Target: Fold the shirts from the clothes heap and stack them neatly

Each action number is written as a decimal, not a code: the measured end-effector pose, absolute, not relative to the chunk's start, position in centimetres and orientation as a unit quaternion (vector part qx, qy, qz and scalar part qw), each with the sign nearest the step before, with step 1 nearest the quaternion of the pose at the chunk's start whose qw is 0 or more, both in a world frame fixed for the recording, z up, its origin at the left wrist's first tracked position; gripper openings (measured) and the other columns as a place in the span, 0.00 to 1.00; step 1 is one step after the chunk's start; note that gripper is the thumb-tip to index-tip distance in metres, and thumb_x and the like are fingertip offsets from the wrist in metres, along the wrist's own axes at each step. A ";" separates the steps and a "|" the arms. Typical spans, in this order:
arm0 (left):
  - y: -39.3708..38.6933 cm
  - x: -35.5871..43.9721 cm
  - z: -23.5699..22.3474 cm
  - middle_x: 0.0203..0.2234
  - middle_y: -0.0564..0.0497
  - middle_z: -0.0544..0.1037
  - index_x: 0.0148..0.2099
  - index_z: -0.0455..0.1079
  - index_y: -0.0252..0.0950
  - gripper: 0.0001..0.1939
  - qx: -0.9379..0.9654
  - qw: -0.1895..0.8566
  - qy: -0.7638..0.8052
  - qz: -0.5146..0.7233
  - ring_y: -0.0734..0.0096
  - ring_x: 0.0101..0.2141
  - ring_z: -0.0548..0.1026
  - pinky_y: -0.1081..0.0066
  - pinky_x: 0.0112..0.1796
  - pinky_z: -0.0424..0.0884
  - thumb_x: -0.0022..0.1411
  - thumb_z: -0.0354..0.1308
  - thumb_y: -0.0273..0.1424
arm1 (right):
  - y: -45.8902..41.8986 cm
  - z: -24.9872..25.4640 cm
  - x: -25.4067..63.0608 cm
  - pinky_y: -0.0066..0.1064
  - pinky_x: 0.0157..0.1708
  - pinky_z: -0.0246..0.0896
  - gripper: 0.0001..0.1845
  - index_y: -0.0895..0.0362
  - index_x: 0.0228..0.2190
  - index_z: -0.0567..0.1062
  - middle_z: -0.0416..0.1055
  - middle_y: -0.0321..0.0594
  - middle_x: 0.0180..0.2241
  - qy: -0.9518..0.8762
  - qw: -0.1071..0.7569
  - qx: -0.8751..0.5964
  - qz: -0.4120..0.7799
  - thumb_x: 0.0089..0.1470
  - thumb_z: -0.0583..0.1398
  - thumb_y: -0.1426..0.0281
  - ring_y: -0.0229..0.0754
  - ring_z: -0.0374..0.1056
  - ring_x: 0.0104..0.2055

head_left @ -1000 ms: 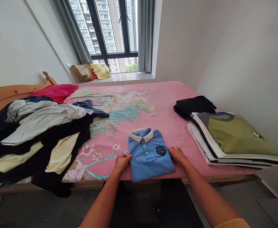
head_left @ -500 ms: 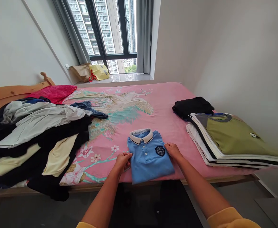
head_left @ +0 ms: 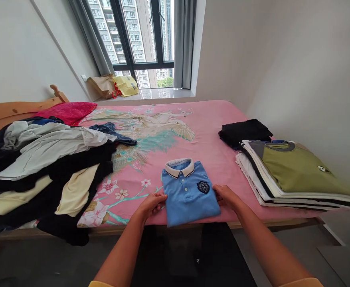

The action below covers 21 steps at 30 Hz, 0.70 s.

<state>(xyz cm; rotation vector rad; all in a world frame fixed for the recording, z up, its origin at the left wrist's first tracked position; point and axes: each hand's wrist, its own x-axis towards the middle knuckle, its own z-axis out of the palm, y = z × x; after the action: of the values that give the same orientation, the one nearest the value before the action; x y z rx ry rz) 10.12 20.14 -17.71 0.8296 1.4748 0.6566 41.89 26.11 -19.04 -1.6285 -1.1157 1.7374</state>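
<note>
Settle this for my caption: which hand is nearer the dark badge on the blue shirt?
Right. The right hand is at the edge of the blue shirt, just beside the dark badge; the left hand is at the opposite edge, farther off.

The picture's left edge crops the clothes pile (head_left: pixel 55 149); the badge (head_left: pixel 203 187) is unreadably small.

No wording, brand or number is legible in this bedroom scene. A dark, shield-shaped badge (head_left: pixel 203 187) on the chest of a blue polo shirt (head_left: pixel 182 207) bears pale markings too small to read. Dark print marks a yellow bag (head_left: pixel 125 86) on the windowsill (head_left: pixel 163 93), its characters unclear. A small black-and-white emblem (head_left: pixel 323 169) on a green shirt (head_left: pixel 297 171) offers no readable lettering.
</note>
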 end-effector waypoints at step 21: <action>17.0 12.1 -19.1 0.07 0.64 0.56 0.26 0.55 0.39 0.24 0.357 0.573 0.647 0.355 0.84 0.09 0.50 0.79 0.13 0.40 0.44 0.60 0.52 | 23.0 -19.6 43.2 0.22 0.13 0.43 0.21 0.56 0.21 0.61 0.52 0.26 0.14 -0.452 0.306 -0.602 0.582 0.44 0.59 0.52 0.28 0.48 0.15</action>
<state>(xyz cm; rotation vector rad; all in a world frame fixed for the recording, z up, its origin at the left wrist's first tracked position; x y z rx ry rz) 12.07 17.03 -19.15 0.8362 1.5168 0.8313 43.17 22.96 -19.56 -1.5939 -1.1964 1.5414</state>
